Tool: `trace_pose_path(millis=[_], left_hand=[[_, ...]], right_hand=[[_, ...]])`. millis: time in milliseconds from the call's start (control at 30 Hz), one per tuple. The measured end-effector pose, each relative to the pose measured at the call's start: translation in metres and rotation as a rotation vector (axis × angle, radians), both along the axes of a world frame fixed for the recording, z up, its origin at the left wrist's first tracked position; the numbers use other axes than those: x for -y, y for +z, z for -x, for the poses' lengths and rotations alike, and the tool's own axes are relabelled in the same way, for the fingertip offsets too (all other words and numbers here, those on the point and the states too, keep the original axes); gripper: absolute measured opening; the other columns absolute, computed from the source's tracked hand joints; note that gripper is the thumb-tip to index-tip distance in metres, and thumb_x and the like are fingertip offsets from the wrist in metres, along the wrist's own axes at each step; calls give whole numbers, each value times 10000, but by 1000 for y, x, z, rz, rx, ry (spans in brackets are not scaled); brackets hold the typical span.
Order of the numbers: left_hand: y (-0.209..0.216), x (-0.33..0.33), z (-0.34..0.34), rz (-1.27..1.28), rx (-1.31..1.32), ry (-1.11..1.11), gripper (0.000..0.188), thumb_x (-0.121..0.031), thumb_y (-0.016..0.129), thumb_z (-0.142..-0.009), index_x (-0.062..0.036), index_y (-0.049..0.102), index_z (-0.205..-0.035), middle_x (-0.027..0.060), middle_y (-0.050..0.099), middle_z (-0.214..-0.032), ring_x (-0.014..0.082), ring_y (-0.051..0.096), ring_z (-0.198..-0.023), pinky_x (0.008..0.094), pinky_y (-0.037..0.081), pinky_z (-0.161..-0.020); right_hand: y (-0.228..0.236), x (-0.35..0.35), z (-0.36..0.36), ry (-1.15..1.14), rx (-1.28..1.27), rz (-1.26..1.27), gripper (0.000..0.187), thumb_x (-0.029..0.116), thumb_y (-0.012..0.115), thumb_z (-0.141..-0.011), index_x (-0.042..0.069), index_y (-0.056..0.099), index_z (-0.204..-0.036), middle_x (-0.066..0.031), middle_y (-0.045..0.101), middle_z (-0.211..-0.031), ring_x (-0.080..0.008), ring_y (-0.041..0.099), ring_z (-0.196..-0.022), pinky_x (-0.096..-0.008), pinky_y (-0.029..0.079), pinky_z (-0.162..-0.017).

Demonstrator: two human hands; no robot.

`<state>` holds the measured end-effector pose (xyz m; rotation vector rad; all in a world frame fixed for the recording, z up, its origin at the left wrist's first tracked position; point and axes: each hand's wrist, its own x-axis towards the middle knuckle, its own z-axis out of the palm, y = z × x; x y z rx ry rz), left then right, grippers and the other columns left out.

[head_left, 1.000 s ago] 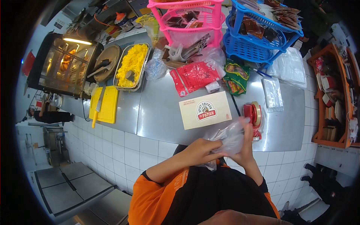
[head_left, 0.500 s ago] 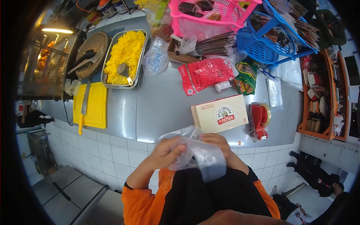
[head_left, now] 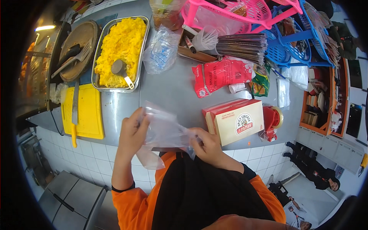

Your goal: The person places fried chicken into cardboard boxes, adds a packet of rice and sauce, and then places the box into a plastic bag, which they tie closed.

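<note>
Head view. Clear plastic bag (head_left: pixel 166 124): one, stretched between both hands above the steel table's (head_left: pixel 172 90) front edge, left of the cream box (head_left: pixel 237 122); flatter and farther from the box than half a second ago. Left hand (head_left: pixel 132 128): fingers closed, gripping left edge. Right hand (head_left: pixel 208 147): curled, pinching right edge. Hands wider apart.
</note>
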<state>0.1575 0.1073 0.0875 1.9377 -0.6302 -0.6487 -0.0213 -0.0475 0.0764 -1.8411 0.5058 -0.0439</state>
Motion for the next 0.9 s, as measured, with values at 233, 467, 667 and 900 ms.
trace_pose_path(millis=[233,467,667,900], left_hand=[[16,-1,1,35,-204,80,138,-4,430,-875,10,540,-957,42,511,-558,72,465,-483,219,354,-473],[15,-4,16,160,39,161,88,-97,511,-908,-15,540,-917,15,480,-544,41,424,-470,219,330,-446],[39,-3,-19,-283,384,67,145,-135,652,-823,-53,568,-908,53,537,-618,128,484,-488,251,365,-479],[9,16,43,-108,544,-48,303,-220,725,-743,-49,575,-943,80,536,-714,232,518,-632,317,430,-589]], right_hand=[[-29,-9,-11,-197,261,-117,268,78,491,-917,2,459,-1172,-116,611,-870,-145,555,-709,-288,461,-642],[-1,-14,-20,-190,254,21,288,146,581,-904,-16,512,-1132,-58,614,-813,-78,537,-683,-232,437,-597],[4,2,1,-18,-14,-567,122,71,669,-830,-36,659,-889,-39,634,-723,-63,570,-673,-223,456,-593],[-5,-4,11,-153,46,-565,208,127,728,-788,-42,629,-859,-36,631,-715,-73,576,-692,-247,470,-607]])
